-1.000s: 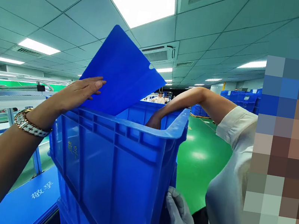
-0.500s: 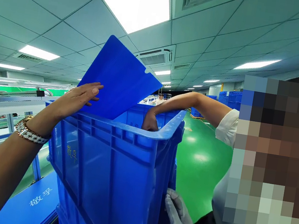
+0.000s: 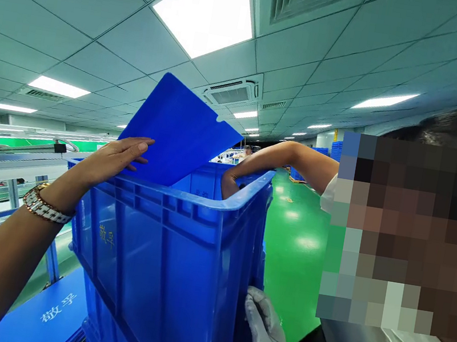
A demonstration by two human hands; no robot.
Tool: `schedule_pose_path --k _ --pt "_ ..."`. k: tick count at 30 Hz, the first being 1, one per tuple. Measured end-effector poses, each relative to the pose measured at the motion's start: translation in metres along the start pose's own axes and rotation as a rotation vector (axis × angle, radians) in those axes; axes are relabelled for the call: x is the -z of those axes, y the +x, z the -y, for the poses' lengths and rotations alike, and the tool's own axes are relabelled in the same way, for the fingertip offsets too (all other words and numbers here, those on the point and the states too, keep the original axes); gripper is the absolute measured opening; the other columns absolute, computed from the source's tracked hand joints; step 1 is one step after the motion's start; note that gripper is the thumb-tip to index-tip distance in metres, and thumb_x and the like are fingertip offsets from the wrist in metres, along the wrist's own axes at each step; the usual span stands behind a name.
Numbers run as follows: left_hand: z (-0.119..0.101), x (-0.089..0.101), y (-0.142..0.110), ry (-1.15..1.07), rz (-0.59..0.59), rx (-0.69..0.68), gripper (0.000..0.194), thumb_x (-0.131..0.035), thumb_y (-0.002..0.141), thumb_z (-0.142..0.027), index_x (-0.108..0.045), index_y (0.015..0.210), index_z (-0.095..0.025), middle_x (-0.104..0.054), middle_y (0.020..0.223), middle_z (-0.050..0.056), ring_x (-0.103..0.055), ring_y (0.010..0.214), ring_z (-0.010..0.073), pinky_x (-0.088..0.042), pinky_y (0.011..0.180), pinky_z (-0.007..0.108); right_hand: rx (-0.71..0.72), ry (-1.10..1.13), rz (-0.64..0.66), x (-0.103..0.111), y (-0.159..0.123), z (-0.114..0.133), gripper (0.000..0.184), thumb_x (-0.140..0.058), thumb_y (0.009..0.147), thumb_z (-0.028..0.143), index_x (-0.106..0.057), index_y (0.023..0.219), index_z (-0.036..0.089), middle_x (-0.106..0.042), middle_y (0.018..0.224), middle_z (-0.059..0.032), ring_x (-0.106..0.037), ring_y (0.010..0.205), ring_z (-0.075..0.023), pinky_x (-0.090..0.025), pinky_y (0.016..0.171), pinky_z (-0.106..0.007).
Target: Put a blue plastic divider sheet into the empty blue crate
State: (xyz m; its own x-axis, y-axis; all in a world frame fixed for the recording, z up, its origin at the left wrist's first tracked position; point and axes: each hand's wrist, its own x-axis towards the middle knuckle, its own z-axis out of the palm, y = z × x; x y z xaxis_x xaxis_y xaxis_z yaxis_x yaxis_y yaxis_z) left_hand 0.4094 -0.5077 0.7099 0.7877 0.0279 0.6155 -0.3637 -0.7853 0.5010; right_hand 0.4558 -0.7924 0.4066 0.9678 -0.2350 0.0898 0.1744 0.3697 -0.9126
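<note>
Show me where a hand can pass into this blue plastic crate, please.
Open gap: inside the blue plastic crate, between the blue sheet and the co-worker's hand on the rim. Crowded: the left end, where the left hand touches the sheet.

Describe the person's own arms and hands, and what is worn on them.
The left hand is bare and ungloved, its forearm shows no sleeve, and a gold and white link wristwatch circles the wrist. A pale grey glove low at right may be on the person's right hand or a co-worker's; the view cannot settle which.
</note>
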Motion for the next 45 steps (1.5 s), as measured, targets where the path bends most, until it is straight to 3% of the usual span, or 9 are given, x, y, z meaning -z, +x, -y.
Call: schedule_pose_path --k 14,20,28,32,36,42,45 --pt "0.001 -0.001 0.002 -0.007 -0.004 0.020 0.087 -0.055 0.085 -0.082 -0.054 0.148 -0.022 -0.052 0.153 0.010 -0.067 0.115 0.0319 -0.059 0.082 0.040 0.020 -0.038 0.016 0.004 0.004 -0.010 0.067 -0.077 0.051 0.072 -0.071 0.088 0.017 -0.066 0.101 -0.0086 -0.058 0.104 -0.0243 -0.053 0.093 -0.029" --pt "0.001 0.000 0.001 -0.002 0.000 0.016 0.087 -0.054 0.085 -0.083 -0.054 0.148 -0.021 -0.054 0.150 0.009 -0.067 0.115 0.0308 -0.060 0.082 0.039 0.051 -0.061 0.017 0.005 0.007 -0.013 0.070 -0.077 0.053 0.076 -0.071 0.090 0.017 -0.068 0.102 -0.0092 -0.061 0.103 -0.0253 -0.055 0.095 -0.032" --pt "-0.003 -0.001 -0.001 0.007 -0.023 0.006 0.086 -0.057 0.083 -0.080 -0.058 0.145 -0.021 -0.058 0.145 0.011 -0.068 0.112 0.0336 -0.060 0.081 0.042 0.154 -0.087 0.063 0.012 0.010 -0.020 0.062 -0.076 0.066 0.071 -0.073 0.095 0.016 -0.070 0.104 -0.0100 -0.065 0.103 -0.0258 -0.058 0.091 -0.033" --pt "-0.005 -0.003 -0.003 0.024 -0.024 0.007 0.082 -0.057 0.084 -0.078 -0.059 0.145 -0.023 -0.059 0.145 0.009 -0.069 0.111 0.0330 -0.061 0.082 0.043 0.116 -0.078 0.041 0.008 0.007 -0.016 0.065 -0.076 0.061 0.073 -0.072 0.094 0.016 -0.069 0.104 -0.0098 -0.064 0.103 -0.0254 -0.058 0.091 -0.032" --pt "-0.005 -0.001 -0.004 0.022 -0.015 0.019 0.091 -0.057 0.079 -0.085 -0.058 0.145 -0.021 -0.059 0.144 0.011 -0.068 0.112 0.0347 -0.060 0.082 0.043 0.085 -0.049 0.006 0.003 0.005 -0.011 0.065 -0.076 0.055 0.071 -0.071 0.091 0.016 -0.067 0.104 -0.0102 -0.063 0.100 -0.0245 -0.057 0.089 -0.031" --pt "-0.003 0.000 -0.002 0.008 0.009 0.047 0.087 -0.058 0.082 -0.083 -0.055 0.146 -0.025 -0.056 0.148 0.009 -0.068 0.115 0.0313 -0.058 0.085 0.037 0.134 -0.063 0.022 0.002 0.009 -0.020 0.063 -0.072 0.059 0.071 -0.072 0.090 0.017 -0.067 0.100 -0.0097 -0.063 0.098 -0.0234 -0.056 0.091 -0.031" --pt "-0.005 -0.007 -0.003 -0.023 0.004 0.073 0.084 -0.061 0.081 -0.082 -0.059 0.141 -0.024 -0.063 0.141 0.006 -0.068 0.113 0.0303 -0.057 0.085 0.038 0.190 -0.070 0.034 0.003 0.009 -0.024 0.060 -0.070 0.065 0.071 -0.072 0.090 0.016 -0.068 0.099 -0.0101 -0.064 0.095 -0.0230 -0.057 0.089 -0.032"
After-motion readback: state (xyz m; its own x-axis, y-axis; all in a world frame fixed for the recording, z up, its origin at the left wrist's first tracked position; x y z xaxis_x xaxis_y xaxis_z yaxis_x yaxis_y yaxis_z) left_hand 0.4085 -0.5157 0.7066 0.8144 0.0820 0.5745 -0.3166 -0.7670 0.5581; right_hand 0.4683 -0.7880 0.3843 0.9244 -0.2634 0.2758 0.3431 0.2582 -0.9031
